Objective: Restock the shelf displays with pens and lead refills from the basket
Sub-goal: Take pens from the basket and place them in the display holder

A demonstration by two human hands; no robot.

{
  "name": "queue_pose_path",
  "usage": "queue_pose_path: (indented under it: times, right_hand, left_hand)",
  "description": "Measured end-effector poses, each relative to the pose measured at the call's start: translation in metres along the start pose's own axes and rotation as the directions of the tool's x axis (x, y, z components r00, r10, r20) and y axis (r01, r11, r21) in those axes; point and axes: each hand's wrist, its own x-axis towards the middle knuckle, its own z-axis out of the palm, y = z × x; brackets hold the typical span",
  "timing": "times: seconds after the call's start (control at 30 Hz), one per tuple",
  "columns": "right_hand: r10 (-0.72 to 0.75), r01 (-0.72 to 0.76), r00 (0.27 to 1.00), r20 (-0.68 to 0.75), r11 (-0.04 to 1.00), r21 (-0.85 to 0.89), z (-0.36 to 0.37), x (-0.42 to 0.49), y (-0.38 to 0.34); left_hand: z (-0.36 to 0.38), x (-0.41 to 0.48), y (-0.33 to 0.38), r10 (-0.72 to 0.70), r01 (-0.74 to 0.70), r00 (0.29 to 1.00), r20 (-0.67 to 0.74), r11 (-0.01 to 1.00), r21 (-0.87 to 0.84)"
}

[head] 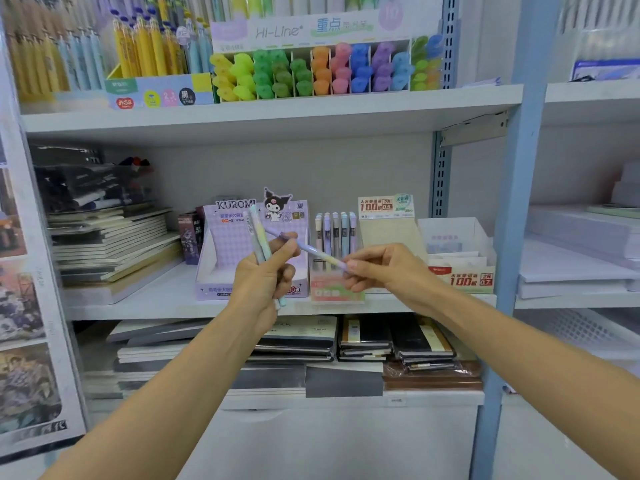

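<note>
My left hand (265, 275) grips a small bunch of pastel pens (258, 237) held upright in front of the purple Kuromi display box (221, 251). My right hand (377, 268) pinches one end of a purple pen (304, 249) that lies slanted between both hands, its other end at my left thumb. Behind it, a clear display stand (336, 289) on the middle shelf holds several upright pastel pens (335, 233). To the right stand beige and white lead refill boxes (460, 271). The basket is not in view.
The upper shelf carries a Hi-Line highlighter display (318, 71) and yellow and blue pens (145, 53). Notebook stacks (110, 247) fill the middle shelf's left side, and more notebooks (363, 341) lie on the shelf below. A blue upright post (516, 216) bounds the bay on the right.
</note>
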Motion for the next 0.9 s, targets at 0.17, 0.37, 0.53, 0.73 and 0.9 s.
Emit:
queue_pose_path:
  times: [0.17, 0.37, 0.53, 0.73, 0.9]
  right_hand:
    - [-0.018, 0.028, 0.988, 0.154, 0.998, -0.063, 0.007, -0.005, -0.002]
    - [-0.178, 0.169, 0.983, -0.048, 0.974, -0.153, 0.015, 0.016, -0.027]
    - [-0.187, 0.189, 0.982, 0.032, 0.952, -0.24, 0.022, 0.032, -0.037]
    - [-0.2, 0.182, 0.976, -0.088, 0.967, -0.181, 0.008, 0.044, -0.046]
    - [-0.326, 0.277, 0.885, -0.332, 0.943, -0.186, -0.017, 0.059, -0.063]
  left_hand:
    - [0.004, -0.004, 0.0, 0.04, -0.041, 0.998, 0.047, 0.999, 0.014]
    - [0.001, 0.0, -0.003, 0.018, -0.053, 0.986, 0.168, 0.976, 0.209]
    - [0.006, 0.001, -0.006, -0.033, -0.04, 0.966, 0.258, 0.961, 0.274]
    - [0.006, 0.005, 0.0, -0.044, -0.007, 0.98, 0.196, 0.967, 0.253]
    - [0.002, 0.014, 0.003, -0.088, 0.07, 0.986, 0.139, 0.988, 0.135]
